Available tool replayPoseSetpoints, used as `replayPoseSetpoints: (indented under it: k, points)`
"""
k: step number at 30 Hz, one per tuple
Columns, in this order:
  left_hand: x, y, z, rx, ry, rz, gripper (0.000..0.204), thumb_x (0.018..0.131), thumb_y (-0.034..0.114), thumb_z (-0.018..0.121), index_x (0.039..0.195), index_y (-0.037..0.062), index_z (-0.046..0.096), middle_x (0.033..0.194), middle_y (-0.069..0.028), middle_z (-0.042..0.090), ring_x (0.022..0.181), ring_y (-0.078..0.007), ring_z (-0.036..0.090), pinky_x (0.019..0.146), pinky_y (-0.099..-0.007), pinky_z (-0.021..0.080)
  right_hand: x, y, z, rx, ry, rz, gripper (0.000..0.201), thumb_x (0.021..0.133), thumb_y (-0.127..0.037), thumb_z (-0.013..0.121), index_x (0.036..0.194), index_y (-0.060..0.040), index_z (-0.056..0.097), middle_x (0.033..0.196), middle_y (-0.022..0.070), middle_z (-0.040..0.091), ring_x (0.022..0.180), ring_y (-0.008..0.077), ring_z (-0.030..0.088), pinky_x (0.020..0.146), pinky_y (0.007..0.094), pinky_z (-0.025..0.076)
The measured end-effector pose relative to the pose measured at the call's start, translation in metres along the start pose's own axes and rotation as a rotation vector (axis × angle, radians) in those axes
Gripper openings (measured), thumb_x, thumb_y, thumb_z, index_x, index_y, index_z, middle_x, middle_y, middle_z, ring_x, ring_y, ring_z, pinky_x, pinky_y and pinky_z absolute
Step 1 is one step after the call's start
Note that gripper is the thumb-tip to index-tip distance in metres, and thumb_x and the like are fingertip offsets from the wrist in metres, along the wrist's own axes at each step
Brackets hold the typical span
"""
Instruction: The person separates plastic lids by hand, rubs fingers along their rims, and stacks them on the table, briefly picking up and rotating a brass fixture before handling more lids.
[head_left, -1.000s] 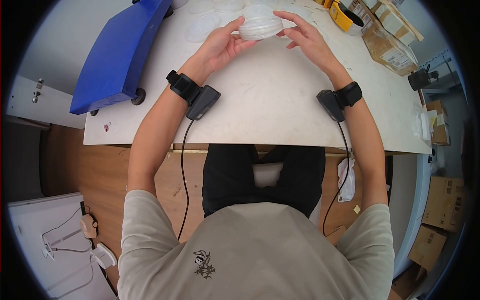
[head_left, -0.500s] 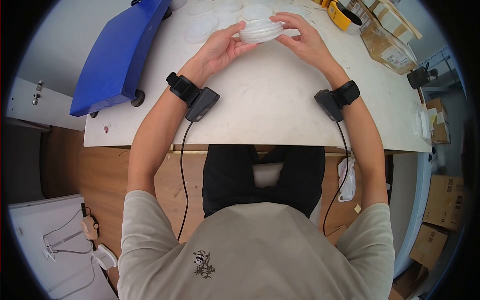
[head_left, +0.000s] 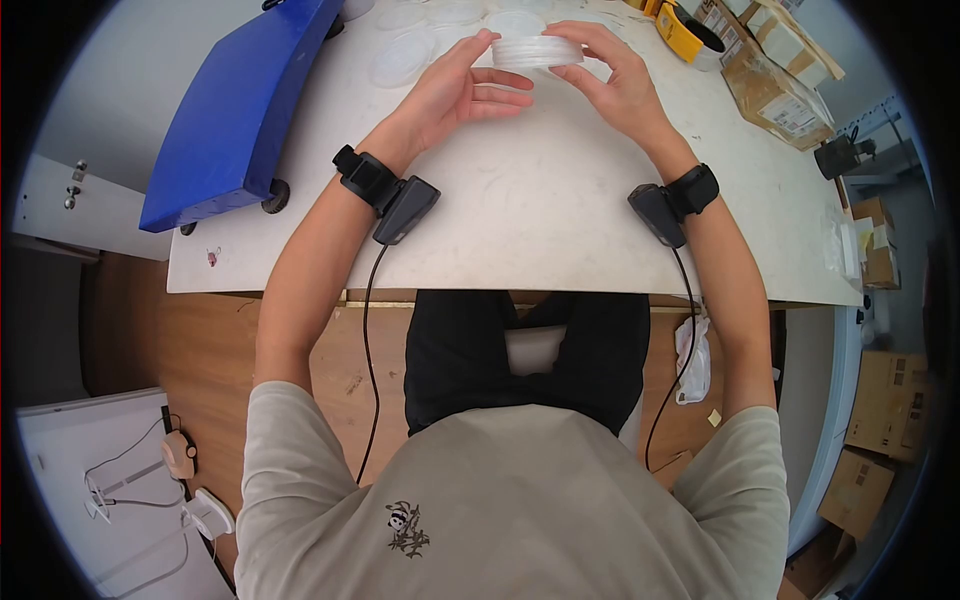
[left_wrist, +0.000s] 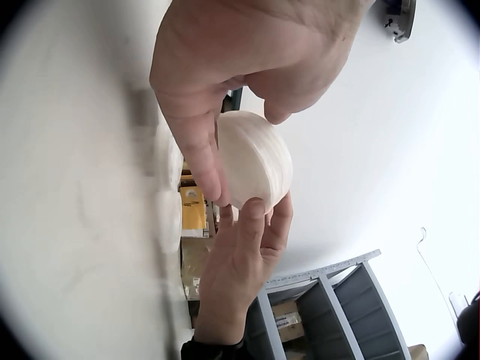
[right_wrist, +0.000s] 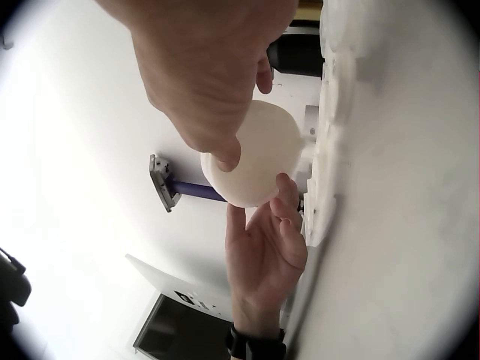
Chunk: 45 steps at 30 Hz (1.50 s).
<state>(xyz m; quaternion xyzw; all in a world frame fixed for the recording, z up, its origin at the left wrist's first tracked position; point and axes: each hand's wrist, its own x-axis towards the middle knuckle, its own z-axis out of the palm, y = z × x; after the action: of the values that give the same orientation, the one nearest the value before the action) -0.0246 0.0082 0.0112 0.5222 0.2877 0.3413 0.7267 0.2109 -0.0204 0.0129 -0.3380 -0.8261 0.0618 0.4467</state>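
Observation:
A stack of round, translucent white plastic lids (head_left: 537, 52) is held up over the far part of the table, its layered edge facing the head camera. My right hand (head_left: 622, 88) grips the stack at its right side, thumb on the near edge and fingers on the far edge. At the left end is my left hand (head_left: 455, 92); its thumb tip is right at the stack's edge, while the other fingers stretch out straight below it. The left wrist view shows the stack (left_wrist: 259, 161) between both hands. In the right wrist view its flat face (right_wrist: 262, 150) is turned to the camera.
More round, translucent lids (head_left: 403, 58) lie along the back of the white table (head_left: 540, 200). A blue wheeled platform (head_left: 235, 110) stands at the left. Cardboard boxes (head_left: 775, 95) and a yellow object (head_left: 685, 35) sit at the back right. Cables (head_left: 368, 340) hang from both wrist cameras.
The stack has shifted right and levelled, its lids now evenly lined up. My left fingers have come off its underside and straightened; my right hand has closed its grip on it.

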Motion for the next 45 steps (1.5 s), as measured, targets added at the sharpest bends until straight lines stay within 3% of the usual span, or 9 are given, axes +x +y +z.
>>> replayPoseSetpoints:
  k: [4, 6, 12, 25, 27, 30, 35, 43, 45]
  points:
    - [-0.002, 0.002, 0.004, 0.249, 0.083, 0.098, 0.061, 0.098, 0.043, 0.053, 0.148, 0.0134, 0.034, 0.128, -0.0204, 0.056, 0.116, -0.0253, 0.059, 0.094, -0.0368, 0.054, -0.001, 0.008, 0.002, 0.106, 0.054, 0.106, 0.036, 0.091, -0.013, 0.066, 0.127, -0.0085, 0.060, 0.123, 0.0034, 0.063, 0.110, 0.0161, 0.059, 0.095, 0.0306, 0.046]
    - [0.005, -0.007, -0.002, 0.462, 0.118, 0.345, 0.070, 0.089, 0.042, 0.068, 0.146, 0.0132, 0.039, 0.129, -0.0179, 0.055, 0.122, -0.0244, 0.053, 0.099, -0.0371, 0.047, -0.003, 0.014, 0.003, 0.143, 0.064, 0.117, 0.036, 0.093, -0.015, 0.066, 0.127, -0.0077, 0.059, 0.121, 0.0029, 0.063, 0.108, 0.0146, 0.059, 0.094, 0.0301, 0.047]
    - [-0.001, 0.001, 0.004, 0.379, 0.016, 0.329, 0.056, 0.086, 0.020, 0.074, 0.137, 0.0088, 0.053, 0.126, -0.0035, 0.060, 0.115, -0.0133, 0.055, 0.101, -0.0316, 0.040, -0.005, 0.014, 0.004, 0.374, -0.001, 0.273, 0.038, 0.094, -0.019, 0.065, 0.129, -0.0041, 0.056, 0.117, 0.0046, 0.062, 0.103, 0.0126, 0.059, 0.090, 0.0279, 0.048]
    - [-0.002, 0.001, 0.003, 0.204, 0.013, 0.413, 0.037, 0.091, 0.021, 0.066, 0.126, 0.0080, 0.062, 0.123, -0.0056, 0.064, 0.123, -0.0173, 0.053, 0.105, -0.0331, 0.040, 0.001, -0.006, -0.006, -0.006, -0.044, 0.081, 0.033, 0.086, -0.013, 0.068, 0.118, -0.0095, 0.060, 0.122, 0.0010, 0.063, 0.109, 0.0146, 0.058, 0.093, 0.0311, 0.046]
    - [0.003, 0.004, -0.007, 0.043, -0.145, 0.364, 0.071, 0.099, 0.054, 0.044, 0.152, 0.0110, 0.025, 0.155, -0.0125, 0.031, 0.146, -0.0220, 0.020, 0.118, -0.0437, 0.015, 0.000, -0.006, -0.007, -0.046, -0.062, 0.065, 0.033, 0.084, -0.012, 0.068, 0.115, -0.0093, 0.059, 0.124, 0.0019, 0.062, 0.110, 0.0152, 0.058, 0.092, 0.0309, 0.046]
    - [0.009, 0.005, -0.012, -0.073, -0.042, 0.310, 0.068, 0.100, 0.052, 0.044, 0.149, 0.0063, 0.033, 0.153, -0.0118, 0.035, 0.144, -0.0205, 0.024, 0.117, -0.0417, 0.016, -0.002, -0.004, -0.005, 0.051, -0.155, 0.031, 0.035, 0.080, -0.017, 0.075, 0.111, -0.0108, 0.058, 0.134, 0.0055, 0.056, 0.115, 0.0234, 0.058, 0.094, 0.0341, 0.048]
    - [0.011, 0.004, -0.019, -0.098, -0.003, 0.279, 0.064, 0.100, 0.052, 0.044, 0.144, 0.0055, 0.041, 0.149, -0.0094, 0.039, 0.140, -0.0198, 0.029, 0.116, -0.0405, 0.017, -0.010, -0.021, -0.008, 0.111, -0.642, 0.114, 0.036, 0.075, -0.019, 0.078, 0.100, -0.0118, 0.052, 0.147, 0.0089, 0.042, 0.136, 0.0281, 0.038, 0.111, 0.0401, 0.031]
    - [0.014, 0.002, -0.020, -0.130, 0.010, 0.285, 0.063, 0.097, 0.046, 0.056, 0.142, 0.0056, 0.041, 0.143, -0.0118, 0.043, 0.135, -0.0216, 0.037, 0.113, -0.0403, 0.026, -0.005, -0.011, -0.008, 0.094, -0.488, 0.284, 0.039, 0.080, -0.035, 0.076, 0.105, -0.0114, 0.057, 0.136, 0.0071, 0.053, 0.121, 0.0220, 0.050, 0.099, 0.0380, 0.042]
    - [0.008, 0.008, -0.012, -0.011, 0.053, 0.362, 0.030, 0.095, 0.026, 0.060, 0.119, 0.0063, 0.065, 0.121, -0.0071, 0.065, 0.121, -0.0183, 0.056, 0.104, -0.0320, 0.041, -0.005, -0.013, -0.008, 0.098, -0.493, 0.334, 0.040, 0.081, -0.034, 0.075, 0.108, -0.0114, 0.058, 0.131, 0.0061, 0.057, 0.115, 0.0199, 0.053, 0.095, 0.0371, 0.044]
